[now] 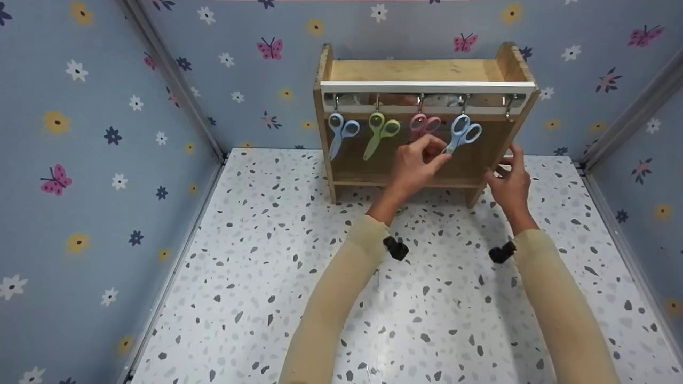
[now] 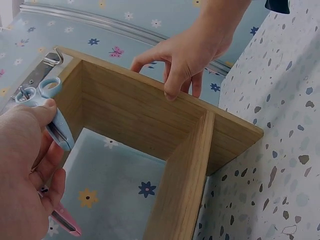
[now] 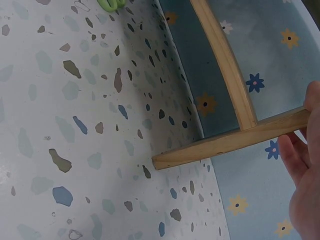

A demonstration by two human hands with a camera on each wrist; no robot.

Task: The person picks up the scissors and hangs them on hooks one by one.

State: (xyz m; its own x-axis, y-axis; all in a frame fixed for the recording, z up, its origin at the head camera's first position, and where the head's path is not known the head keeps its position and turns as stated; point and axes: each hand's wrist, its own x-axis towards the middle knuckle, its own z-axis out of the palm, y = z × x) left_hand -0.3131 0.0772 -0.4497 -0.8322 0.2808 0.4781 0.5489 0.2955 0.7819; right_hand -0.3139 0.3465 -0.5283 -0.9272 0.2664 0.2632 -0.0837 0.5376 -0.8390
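— Position shown?
— My left hand [image 1: 416,164] pinches the blue scissors [image 1: 455,142] on the fourth hook [image 1: 466,102] from the left; my right hand [image 1: 511,184] grips the rack [image 1: 416,69].
— Good technique?
— Probably light pinch, rack steady.

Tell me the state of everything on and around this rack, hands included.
Leftmost blue scissors: hanging on first hook
Green scissors: hanging on second hook
Pink scissors: hanging, partly hidden
Rightmost blue scissors: hanging, pinched by left hand
Rightmost hook: bare
Wooden rack: upright, gripped by right hand
Green item: on speckled surface, mostly unseen
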